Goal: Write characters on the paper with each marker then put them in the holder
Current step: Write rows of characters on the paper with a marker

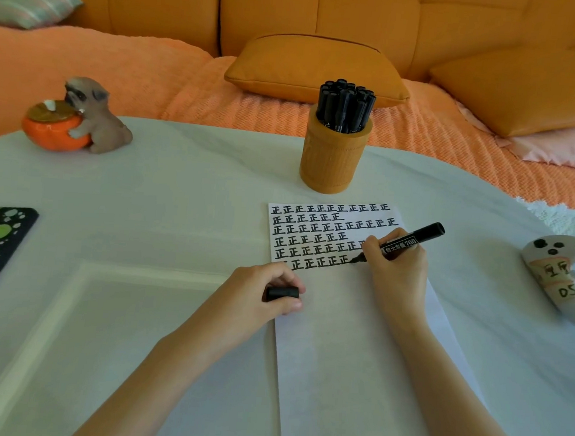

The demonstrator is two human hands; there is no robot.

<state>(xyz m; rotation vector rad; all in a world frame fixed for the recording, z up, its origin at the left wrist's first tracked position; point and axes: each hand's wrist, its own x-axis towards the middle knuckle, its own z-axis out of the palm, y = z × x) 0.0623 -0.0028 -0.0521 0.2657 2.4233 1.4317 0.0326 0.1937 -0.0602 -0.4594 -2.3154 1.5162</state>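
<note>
Rows of 正 are written across the top of the paper point(354, 358). The marker point(414, 239), labelled "700", is gripped in the right hand point(398, 270), tip set on the lowest row, tail toward 2 o'clock. The cap point(282, 293) is pinched by the left hand point(260, 294) at the paper's 9 o'clock edge. The holder point(330, 163) stands at 12 o'clock of the paper. "DS" is read on a ghost point(560, 281) at 3 o'clock.

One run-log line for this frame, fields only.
phase: writing | right hand: holds marker, tip on paper | left hand: holds cap | holder: contains capped markers
</note>
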